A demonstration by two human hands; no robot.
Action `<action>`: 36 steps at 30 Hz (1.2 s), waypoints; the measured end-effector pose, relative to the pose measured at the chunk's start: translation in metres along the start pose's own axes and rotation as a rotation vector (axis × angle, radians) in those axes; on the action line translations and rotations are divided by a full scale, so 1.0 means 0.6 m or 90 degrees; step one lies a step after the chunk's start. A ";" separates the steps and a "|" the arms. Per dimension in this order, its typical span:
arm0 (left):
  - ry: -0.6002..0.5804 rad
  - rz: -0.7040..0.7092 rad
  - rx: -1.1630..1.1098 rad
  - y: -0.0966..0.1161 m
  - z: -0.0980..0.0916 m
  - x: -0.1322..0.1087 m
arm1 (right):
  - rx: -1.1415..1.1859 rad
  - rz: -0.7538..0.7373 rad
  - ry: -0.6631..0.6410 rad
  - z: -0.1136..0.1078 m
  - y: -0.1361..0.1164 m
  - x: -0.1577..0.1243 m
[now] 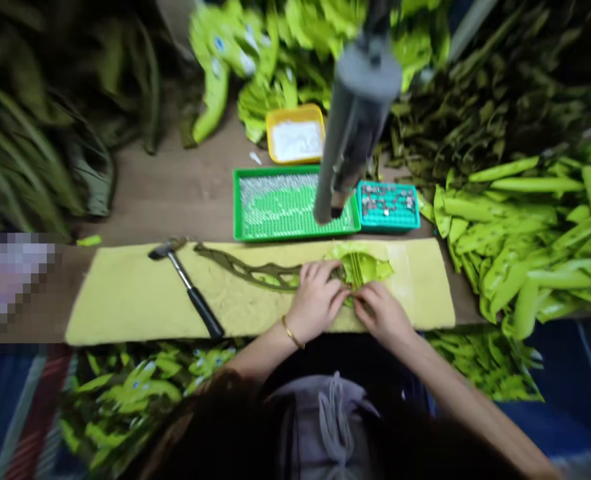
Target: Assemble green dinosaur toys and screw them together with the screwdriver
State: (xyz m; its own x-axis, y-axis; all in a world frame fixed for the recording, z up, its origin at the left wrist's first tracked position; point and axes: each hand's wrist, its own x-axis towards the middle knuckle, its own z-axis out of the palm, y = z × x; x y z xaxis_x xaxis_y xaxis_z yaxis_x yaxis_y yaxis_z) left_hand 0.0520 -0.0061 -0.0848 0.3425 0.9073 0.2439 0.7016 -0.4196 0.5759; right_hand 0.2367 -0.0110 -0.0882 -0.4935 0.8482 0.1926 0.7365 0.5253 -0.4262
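Note:
My left hand (319, 295) and my right hand (381, 310) meet over a bright green leaf piece (361, 265) lying on a yellow foam pad (140, 293). Both hands have their fingers curled and pinched together on the leaf's near edge. A dark olive leaf-shaped frame (245, 270) stretches left from under my left hand. A gold bangle circles my left wrist. A hammer (188, 287) with a black handle lies on the pad to the left, untouched.
Behind the pad stand a green tray (255, 230) with small metal pieces, a teal tray (388, 207) and a yellow tray (295, 137) of white bits. A grey tube (355, 127) hangs overhead. Heaps of green leaf parts (530, 233) surround the table.

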 end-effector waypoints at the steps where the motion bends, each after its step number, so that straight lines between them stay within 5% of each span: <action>1: -0.020 0.041 -0.004 -0.007 -0.011 -0.002 | 0.015 -0.004 0.028 0.005 0.001 -0.001; 5: 0.031 0.102 0.016 -0.087 -0.088 0.045 | 0.063 0.013 0.117 0.024 0.001 -0.012; 9: 0.162 -0.220 0.195 -0.243 -0.186 0.189 | 0.116 0.005 0.189 0.033 -0.002 -0.021; 12: 0.197 -0.449 0.287 -0.345 -0.221 0.302 | 0.142 -0.013 0.219 0.036 -0.003 -0.022; 15: 0.184 -0.504 0.274 -0.392 -0.233 0.370 | 0.156 -0.054 0.261 0.039 -0.001 -0.022; 17: 0.181 -0.500 0.271 -0.402 -0.253 0.377 | 0.159 -0.071 0.304 0.039 0.001 -0.022; 21: 0.171 -0.457 0.303 -0.388 -0.329 0.278 | 0.161 -0.024 0.360 0.022 -0.004 -0.022; 24: 0.237 -0.274 0.329 -0.336 -0.369 0.123 | 0.165 -0.027 0.412 -0.008 -0.028 -0.014; 26: 0.202 -0.164 0.350 -0.279 -0.372 0.015 | 0.151 -0.048 0.427 -0.026 -0.048 -0.002; 29: 0.004 0.032 0.283 -0.185 -0.343 -0.111 | 0.052 -0.120 0.231 -0.029 -0.072 0.015; 31: -0.115 0.063 0.174 -0.139 -0.306 -0.162 | 0.000 -0.132 0.072 -0.018 -0.084 0.012; 34: -0.162 0.041 0.096 -0.114 -0.252 -0.191 | -0.009 -0.117 -0.062 -0.003 -0.089 -0.012; 36: -0.173 0.048 0.076 -0.113 -0.232 -0.188 | -0.005 -0.099 -0.071 -0.007 -0.083 -0.025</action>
State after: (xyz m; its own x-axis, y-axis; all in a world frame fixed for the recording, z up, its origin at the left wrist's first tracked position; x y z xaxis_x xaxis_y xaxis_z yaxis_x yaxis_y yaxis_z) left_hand -0.1212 -0.0765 -0.0426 0.5403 0.8396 0.0554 0.7305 -0.5007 0.4644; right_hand 0.2092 -0.0499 -0.0662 -0.6496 0.7439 0.1570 0.6502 0.6506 -0.3924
